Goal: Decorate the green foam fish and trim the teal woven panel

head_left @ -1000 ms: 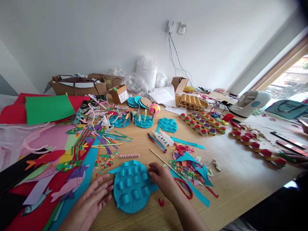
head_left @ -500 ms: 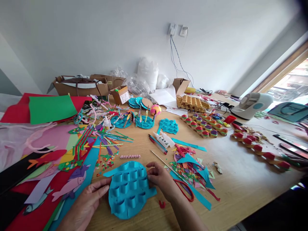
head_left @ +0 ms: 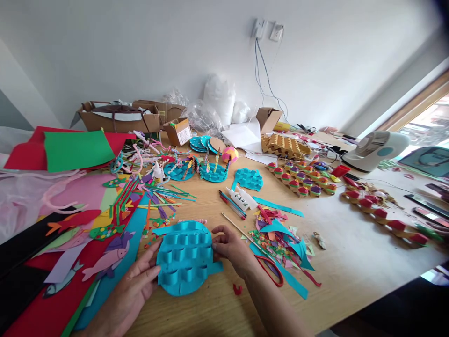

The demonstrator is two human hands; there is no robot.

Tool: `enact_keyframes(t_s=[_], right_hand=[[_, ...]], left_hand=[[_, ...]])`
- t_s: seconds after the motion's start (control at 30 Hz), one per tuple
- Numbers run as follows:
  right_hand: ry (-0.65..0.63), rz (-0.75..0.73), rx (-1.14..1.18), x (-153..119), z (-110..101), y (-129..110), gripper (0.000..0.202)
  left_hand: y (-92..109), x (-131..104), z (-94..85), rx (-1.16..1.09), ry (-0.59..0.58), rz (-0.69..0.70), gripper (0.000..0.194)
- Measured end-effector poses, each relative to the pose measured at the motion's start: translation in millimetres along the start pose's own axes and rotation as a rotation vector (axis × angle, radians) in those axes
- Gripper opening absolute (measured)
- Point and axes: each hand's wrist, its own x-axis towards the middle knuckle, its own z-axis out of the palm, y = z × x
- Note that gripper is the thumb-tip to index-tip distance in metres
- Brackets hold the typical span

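Note:
Between my hands is a round blue paper craft piece [head_left: 185, 260] with rows of raised loops and a tab sticking out at each side. My left hand [head_left: 142, 276] grips its left edge, thumb in front and fingers partly behind. On the right edge, my right hand [head_left: 228, 245] pinches it with curled fingers. A pink twisted strip [head_left: 198, 221] shows just behind the piece, partly covered by it. Red-handled scissors [head_left: 270, 271] and a thin stick [head_left: 242, 232] lie beside my right forearm.
White glue bottles [head_left: 242, 199] and pens [head_left: 231, 206] lie beyond my hands. Paper scraps [head_left: 277, 238] are heaped at right, paper fish [head_left: 105, 262] and coloured sheets at left. Further back are similar blue pieces [head_left: 213, 173], painted egg-carton strips [head_left: 301, 180] and a fan [head_left: 377, 150].
The blue piece has been lifted and tilted up toward me, now covering part of the pink twisted strip. Both hands keep hold of its edges. The camera view has shifted slightly.

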Motion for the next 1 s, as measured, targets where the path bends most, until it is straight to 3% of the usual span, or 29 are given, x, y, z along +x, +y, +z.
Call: enact_keyframes(t_s=[0.13, 0.27, 0.33, 0.4, 0.5, 0.67, 0.87, 1.0], right_hand=[[-0.04, -0.044, -0.157, 5.0, 1.8, -7.9, 0.03], [0.137, -0.224, -0.896, 15.2, -4.3, -24.5, 0.021], [0.196, -0.297, -1.134, 22.0, -6.9, -31.5, 0.023], [0.159, -0.315, -1.216, 30.2, -5.6, -34.4, 0.026], [0.074, -0.311, -1.343, 44.4, 4.0, -31.5, 0.02], [0.074, -0.281, -1.492, 56.5, 14.7, -26.9, 0.018], [0.239, -0.184, -1.576, 52.8, -17.3, -43.1, 0.024], [0.323, -0.103, -1.603, 61.1, -37.8, -54.5, 0.026]], left_hand=[[4.3, -0.8, -0.3, 0.016, 0.075, 0.041, 0.05], [16.0, -2.0, -7.1, 0.007, 0.238, 0.079, 0.058], [23.8, -2.3, -10.2, -0.023, 0.332, 0.111, 0.061], [31.2, -2.5, -10.9, -0.053, 0.371, 0.142, 0.059], [39.5, -3.1, -7.7, -0.071, 0.318, 0.143, 0.051], [44.6, -3.3, -2.4, -0.121, 0.344, 0.103, 0.044], [48.9, -3.9, -3.0, -0.193, 0.389, 0.024, 0.037], [48.7, -0.4, -1.1, -0.156, 0.364, 0.074, 0.034]])
